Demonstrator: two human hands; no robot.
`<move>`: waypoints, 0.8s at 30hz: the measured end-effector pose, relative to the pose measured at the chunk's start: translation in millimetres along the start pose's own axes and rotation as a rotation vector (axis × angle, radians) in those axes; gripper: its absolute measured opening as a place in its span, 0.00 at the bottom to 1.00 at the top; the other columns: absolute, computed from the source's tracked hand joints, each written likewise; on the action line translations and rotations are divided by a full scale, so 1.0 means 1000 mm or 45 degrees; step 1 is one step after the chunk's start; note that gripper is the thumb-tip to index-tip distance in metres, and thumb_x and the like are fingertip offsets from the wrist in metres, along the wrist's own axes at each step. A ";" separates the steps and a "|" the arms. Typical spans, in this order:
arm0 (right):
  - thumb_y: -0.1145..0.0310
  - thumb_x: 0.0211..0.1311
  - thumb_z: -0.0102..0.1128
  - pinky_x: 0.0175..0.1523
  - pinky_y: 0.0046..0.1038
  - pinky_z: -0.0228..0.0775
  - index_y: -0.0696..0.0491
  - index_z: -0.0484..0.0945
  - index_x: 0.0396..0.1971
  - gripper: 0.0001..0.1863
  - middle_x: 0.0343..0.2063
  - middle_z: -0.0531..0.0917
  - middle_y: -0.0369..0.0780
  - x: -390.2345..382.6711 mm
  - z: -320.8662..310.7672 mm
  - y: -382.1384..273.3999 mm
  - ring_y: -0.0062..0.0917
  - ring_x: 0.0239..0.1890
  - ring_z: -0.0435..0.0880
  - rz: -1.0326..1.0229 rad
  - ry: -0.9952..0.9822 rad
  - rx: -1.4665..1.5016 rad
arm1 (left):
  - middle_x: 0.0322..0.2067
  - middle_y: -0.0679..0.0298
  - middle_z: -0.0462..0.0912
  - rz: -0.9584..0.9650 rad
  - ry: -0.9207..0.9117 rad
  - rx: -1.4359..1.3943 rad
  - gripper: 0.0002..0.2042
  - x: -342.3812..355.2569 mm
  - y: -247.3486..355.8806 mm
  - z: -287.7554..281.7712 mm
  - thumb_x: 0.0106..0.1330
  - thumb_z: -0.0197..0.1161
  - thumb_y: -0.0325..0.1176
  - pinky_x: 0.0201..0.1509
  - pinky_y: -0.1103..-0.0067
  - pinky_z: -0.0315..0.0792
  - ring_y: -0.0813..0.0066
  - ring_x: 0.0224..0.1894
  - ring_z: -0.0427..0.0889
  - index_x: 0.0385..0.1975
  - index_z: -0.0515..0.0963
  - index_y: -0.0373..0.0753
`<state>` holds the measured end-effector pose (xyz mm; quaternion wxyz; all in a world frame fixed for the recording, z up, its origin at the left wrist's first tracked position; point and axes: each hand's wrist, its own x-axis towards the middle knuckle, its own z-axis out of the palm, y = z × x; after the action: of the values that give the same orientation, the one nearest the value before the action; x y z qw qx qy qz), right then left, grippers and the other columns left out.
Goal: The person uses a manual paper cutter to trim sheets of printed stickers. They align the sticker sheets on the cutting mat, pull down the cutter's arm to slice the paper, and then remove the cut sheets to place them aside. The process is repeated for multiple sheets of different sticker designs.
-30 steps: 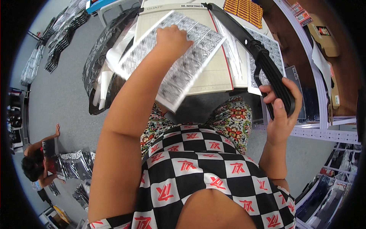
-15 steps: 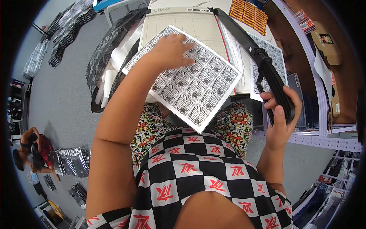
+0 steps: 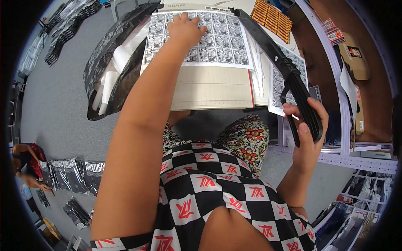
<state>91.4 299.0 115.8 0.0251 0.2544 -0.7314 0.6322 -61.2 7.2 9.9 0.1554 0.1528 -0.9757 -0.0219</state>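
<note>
A white sheet [image 3: 226,39] printed with rows of black-and-white designs lies squarely across the far part of the cream paper cutter [image 3: 211,90]. On its upper left area rests my left hand [image 3: 184,30], palm down with the fingers spread. My right hand [image 3: 309,125] is wrapped round the black handle [image 3: 302,98] of the cutter's long arm. That arm [image 3: 261,37] is raised and slants from the far right corner of the board toward me. The sheet's right edge reaches close to the red strip on the board's right side.
Left of the cutter, a black plastic bag [image 3: 119,62] holds white paper rolls. Another printed sheet [image 3: 289,77] lies to the right, an orange patterned sheet [image 3: 272,21] beyond it. A lilac shelf frame [image 3: 341,83] stands at right. At far left, a person [image 3: 29,163] sits near packed garments [image 3: 69,175].
The sheet has turned from a diagonal to square with the board and moved away from me. My left hand moved farther with it. The right hand keeps its hold on the handle.
</note>
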 end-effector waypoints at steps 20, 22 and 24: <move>0.65 0.57 0.44 0.49 0.31 0.64 0.59 0.59 0.48 0.20 0.31 0.75 0.48 -0.018 0.004 0.024 0.33 0.41 0.75 -0.128 -0.013 -0.160 | 0.56 0.62 0.58 0.251 -0.071 -0.097 0.20 -0.020 0.009 0.007 0.60 0.42 0.52 0.59 0.60 0.49 0.64 0.61 0.52 0.52 0.63 0.60; 0.65 0.57 0.44 0.49 0.31 0.64 0.59 0.59 0.48 0.20 0.31 0.75 0.48 -0.019 0.004 0.025 0.33 0.41 0.75 -0.129 -0.015 -0.171 | 0.56 0.62 0.58 0.251 -0.076 -0.102 0.20 -0.019 0.010 0.007 0.60 0.42 0.53 0.59 0.60 0.49 0.64 0.61 0.51 0.52 0.63 0.61; 0.65 0.57 0.44 0.49 0.31 0.64 0.59 0.59 0.47 0.20 0.31 0.75 0.48 -0.020 0.005 0.026 0.33 0.41 0.75 -0.125 -0.003 -0.170 | 0.56 0.62 0.58 0.248 -0.081 -0.103 0.20 -0.019 0.010 0.006 0.60 0.42 0.53 0.59 0.60 0.49 0.64 0.61 0.51 0.53 0.63 0.61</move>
<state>99.8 303.4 83.7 0.0721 0.2886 -0.7585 0.5798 -48.7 22.9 -0.4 0.1318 0.0502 -0.9887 -0.0511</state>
